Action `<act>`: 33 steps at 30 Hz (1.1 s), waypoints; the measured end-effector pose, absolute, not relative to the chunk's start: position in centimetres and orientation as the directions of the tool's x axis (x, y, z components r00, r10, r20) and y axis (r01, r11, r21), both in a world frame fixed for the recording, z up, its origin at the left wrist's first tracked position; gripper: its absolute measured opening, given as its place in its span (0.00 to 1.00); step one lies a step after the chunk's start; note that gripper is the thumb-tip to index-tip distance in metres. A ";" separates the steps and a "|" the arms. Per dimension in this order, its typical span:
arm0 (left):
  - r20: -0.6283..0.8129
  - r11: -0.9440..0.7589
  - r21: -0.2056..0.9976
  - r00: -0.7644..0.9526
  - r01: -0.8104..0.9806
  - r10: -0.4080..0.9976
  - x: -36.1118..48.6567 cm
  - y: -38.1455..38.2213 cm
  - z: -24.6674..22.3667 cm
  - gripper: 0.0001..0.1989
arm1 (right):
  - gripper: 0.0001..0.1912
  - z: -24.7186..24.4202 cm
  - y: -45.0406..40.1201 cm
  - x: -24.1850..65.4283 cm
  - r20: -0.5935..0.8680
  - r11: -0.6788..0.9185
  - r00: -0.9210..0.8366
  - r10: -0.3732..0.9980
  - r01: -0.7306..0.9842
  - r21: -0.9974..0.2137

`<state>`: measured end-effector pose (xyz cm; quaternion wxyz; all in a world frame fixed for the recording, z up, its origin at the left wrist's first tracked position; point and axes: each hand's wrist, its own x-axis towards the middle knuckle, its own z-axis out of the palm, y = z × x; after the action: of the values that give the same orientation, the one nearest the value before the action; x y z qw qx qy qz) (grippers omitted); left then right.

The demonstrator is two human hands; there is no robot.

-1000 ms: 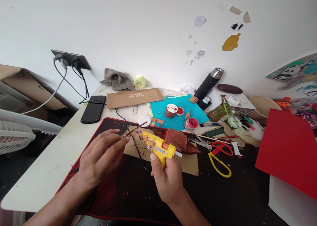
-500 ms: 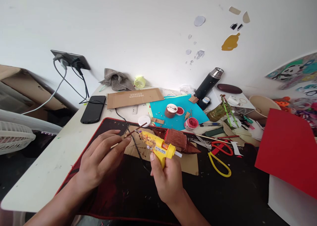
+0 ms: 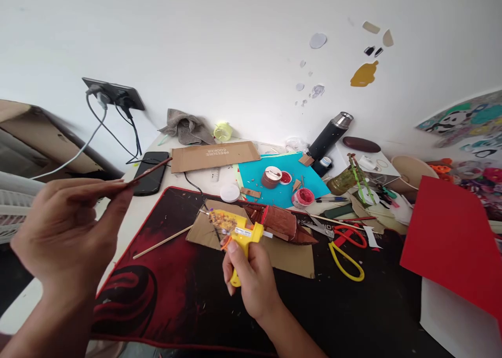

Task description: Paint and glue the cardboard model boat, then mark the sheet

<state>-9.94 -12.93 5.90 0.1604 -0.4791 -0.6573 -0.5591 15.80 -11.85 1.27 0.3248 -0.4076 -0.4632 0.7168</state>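
Raised at the left, my left hand (image 3: pixel 78 227) pinches a thin brown stick (image 3: pixel 151 171) that points up and right, over the phone. In my right hand (image 3: pixel 251 274) is a yellow glue gun (image 3: pixel 229 224), its nozzle pointing left and a white glue stick showing at its back. Behind the gun, a reddish-brown model boat (image 3: pixel 280 222) with a rounded cover rests partly on a cardboard piece (image 3: pixel 292 258). A pale wooden stick (image 3: pixel 162 242) lies on the black and red mat (image 3: pixel 168 290), left of the cardboard.
Scissors (image 3: pixel 347 248) with red and yellow handles lie right of the boat. Paint jars (image 3: pixel 271 176) stand on blue paper (image 3: pixel 253 170). Farther back are a phone (image 3: pixel 151 177), a cardboard strip (image 3: pixel 215 157), a cloth (image 3: pixel 184 127) and a black flask (image 3: pixel 329 136). Red paper (image 3: pixel 451 248) stands at right.
My left hand has moved left and up with the brown stick, away from the glue gun's nozzle. The glue gun has shifted slightly left, and the pale stick on the mat is now uncovered.
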 end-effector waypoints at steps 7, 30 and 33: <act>0.402 -0.158 0.893 -0.591 0.421 0.699 -7.9 -13.0 5.3 0.09 | 0.34 -0.2 -10.3 11.2 -0.304 -0.413 -0.628 0.717 -0.031 -0.910; 0.251 -0.082 0.920 -0.415 0.384 0.875 -4.9 -13.3 7.1 0.12 | 0.25 3.2 -7.8 6.7 -0.288 0.363 -0.647 0.706 0.680 -0.638; 0.239 -0.095 0.935 -0.411 0.341 0.880 -4.4 -13.4 7.4 0.11 | 0.20 3.0 -8.9 8.7 -0.183 0.327 -0.610 0.771 0.626 -0.708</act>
<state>-4.37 -13.36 7.39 -0.2414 -0.4861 -0.6279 -0.5579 8.69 -8.86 2.98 0.0940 -0.4317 -0.8090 0.3877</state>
